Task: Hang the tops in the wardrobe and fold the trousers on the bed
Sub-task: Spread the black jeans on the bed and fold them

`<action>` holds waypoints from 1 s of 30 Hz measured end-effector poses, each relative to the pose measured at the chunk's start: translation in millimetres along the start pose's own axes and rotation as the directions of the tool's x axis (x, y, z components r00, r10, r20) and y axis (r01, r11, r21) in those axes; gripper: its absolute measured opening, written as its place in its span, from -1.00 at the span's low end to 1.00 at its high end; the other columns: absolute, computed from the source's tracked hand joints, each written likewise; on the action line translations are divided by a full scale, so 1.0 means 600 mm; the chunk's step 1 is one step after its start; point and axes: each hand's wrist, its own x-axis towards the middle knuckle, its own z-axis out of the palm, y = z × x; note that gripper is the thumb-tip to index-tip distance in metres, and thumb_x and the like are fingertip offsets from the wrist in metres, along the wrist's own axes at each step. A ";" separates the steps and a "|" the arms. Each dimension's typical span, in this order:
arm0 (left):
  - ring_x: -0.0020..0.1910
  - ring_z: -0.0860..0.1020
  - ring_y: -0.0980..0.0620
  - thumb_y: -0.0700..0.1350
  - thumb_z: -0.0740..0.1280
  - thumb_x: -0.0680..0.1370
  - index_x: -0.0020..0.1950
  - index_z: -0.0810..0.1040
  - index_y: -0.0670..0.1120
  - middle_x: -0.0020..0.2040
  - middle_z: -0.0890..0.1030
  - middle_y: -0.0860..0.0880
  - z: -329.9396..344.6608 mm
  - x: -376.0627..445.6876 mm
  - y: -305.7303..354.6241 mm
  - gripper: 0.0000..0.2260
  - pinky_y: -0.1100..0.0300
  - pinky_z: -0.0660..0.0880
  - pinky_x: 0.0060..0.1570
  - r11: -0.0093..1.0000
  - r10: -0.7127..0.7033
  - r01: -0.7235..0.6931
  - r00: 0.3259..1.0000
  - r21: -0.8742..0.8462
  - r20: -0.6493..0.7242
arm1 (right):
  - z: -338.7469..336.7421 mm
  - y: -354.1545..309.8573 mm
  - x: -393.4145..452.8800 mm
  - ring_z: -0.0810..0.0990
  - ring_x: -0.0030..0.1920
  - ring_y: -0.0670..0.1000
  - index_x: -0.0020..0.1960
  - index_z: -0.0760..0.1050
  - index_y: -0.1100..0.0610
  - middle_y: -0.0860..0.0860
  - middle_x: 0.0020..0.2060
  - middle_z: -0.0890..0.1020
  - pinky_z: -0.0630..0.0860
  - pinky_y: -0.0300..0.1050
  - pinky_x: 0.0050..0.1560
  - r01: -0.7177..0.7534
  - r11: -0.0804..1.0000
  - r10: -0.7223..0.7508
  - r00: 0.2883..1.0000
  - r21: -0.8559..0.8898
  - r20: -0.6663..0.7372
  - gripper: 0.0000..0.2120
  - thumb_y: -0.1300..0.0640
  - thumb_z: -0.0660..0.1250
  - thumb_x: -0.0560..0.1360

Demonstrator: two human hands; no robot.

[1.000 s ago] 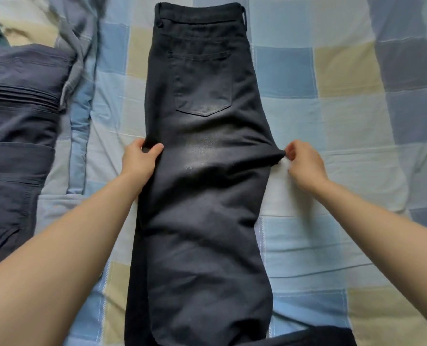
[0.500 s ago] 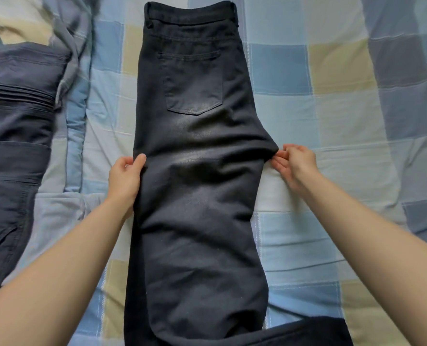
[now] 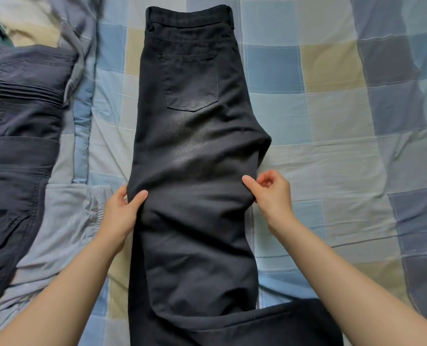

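Two hands on the black trousers (image 3: 195, 171), laid lengthwise down the bed (image 3: 332, 146), folded leg on leg, waistband far, pocket up. Left hand (image 3: 122, 213) pinching the left edge, thumb on top. Right hand (image 3: 272, 193) pinching the right edge below the crotch point. Dark trousers (image 3: 15, 136) heaped far left.

Trousers (image 3: 195, 171) flat mid-bed (image 3: 332, 121), waistband far end. Hands (image 3: 121, 216) (image 3: 273, 196) at either edge. More trousers (image 3: 20, 121) piled left.

Black trousers' (image 3: 192, 171) hems past bottom edge; left fingers (image 3: 122, 193) beneath cloth
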 end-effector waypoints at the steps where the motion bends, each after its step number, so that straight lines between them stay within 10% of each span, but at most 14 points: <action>1: 0.00 0.61 0.12 -0.16 0.34 0.59 0.22 0.54 -0.07 0.04 0.65 0.06 0.000 0.003 -0.003 -0.80 0.17 0.51 0.00 1.000 0.001 -0.001 1.000 0.023 -0.005 | 0.002 0.009 -0.010 0.47 -0.32 -0.03 -0.26 0.41 0.04 -0.04 -0.36 0.51 0.43 -0.11 -0.24 -0.013 1.000 0.013 1.000 -0.002 0.004 -0.74 0.06 0.51 0.36; 5: -0.11 0.58 0.16 -0.19 0.38 0.56 0.13 0.58 -0.15 0.01 0.65 -0.05 0.006 0.011 -0.013 -0.84 0.24 0.50 -0.10 0.996 -0.023 0.028 0.998 0.085 -0.056 | 0.016 0.024 -0.013 0.53 -0.23 0.05 -0.07 0.47 0.10 0.09 -0.20 0.59 0.47 -0.06 -0.23 -0.287 0.950 0.269 0.952 0.121 0.147 -0.86 0.12 0.42 0.47; 14: -0.12 0.62 0.07 -0.13 0.43 0.52 -0.07 0.64 -0.08 -0.10 0.68 0.01 -0.012 0.020 -0.010 -0.96 0.16 0.51 -0.05 0.994 -0.045 0.050 0.998 0.100 -0.054 | -0.009 0.012 -0.005 0.42 -0.36 -0.03 -0.17 0.33 0.08 0.11 -0.22 0.49 0.35 -0.20 -0.42 -0.315 0.910 0.219 0.917 0.269 0.333 -0.78 0.31 0.31 0.52; 20: -0.17 0.52 -0.02 0.07 0.47 0.46 -0.09 0.63 -0.17 -0.19 0.61 -0.08 -0.030 0.014 -0.033 -0.70 0.09 0.45 -0.15 0.983 -0.180 0.181 0.968 -0.008 -0.177 | -0.002 0.040 -0.035 0.54 -0.40 0.00 -0.13 0.41 0.13 0.05 -0.36 0.60 0.43 -0.11 -0.26 -0.045 0.988 0.052 0.998 -0.148 0.043 -0.77 -0.01 0.22 0.59; 23: -0.17 0.56 0.02 0.08 0.48 0.45 -0.09 0.62 -0.10 -0.17 0.63 -0.04 -0.030 -0.027 -0.049 -0.74 0.12 0.48 -0.22 0.964 -0.252 0.246 0.966 -0.099 -0.052 | -0.012 0.083 -0.098 0.58 -0.20 0.05 -0.18 0.53 0.17 0.06 -0.29 0.64 0.44 -0.06 -0.07 0.036 0.938 0.033 0.981 -0.346 0.191 -0.55 -0.06 0.03 0.64; 30: -0.23 0.65 0.21 -0.22 0.50 0.44 0.05 0.59 -0.05 -0.14 0.71 0.08 -0.027 -0.144 -0.095 -0.77 0.31 0.55 -0.34 0.968 -0.238 0.228 0.967 0.106 0.096 | -0.030 0.143 -0.190 0.49 -0.11 -0.04 0.01 0.41 0.07 -0.07 -0.15 0.52 0.38 -0.16 -0.12 -0.036 0.876 0.233 0.905 -0.482 0.357 -0.76 -0.10 0.29 0.53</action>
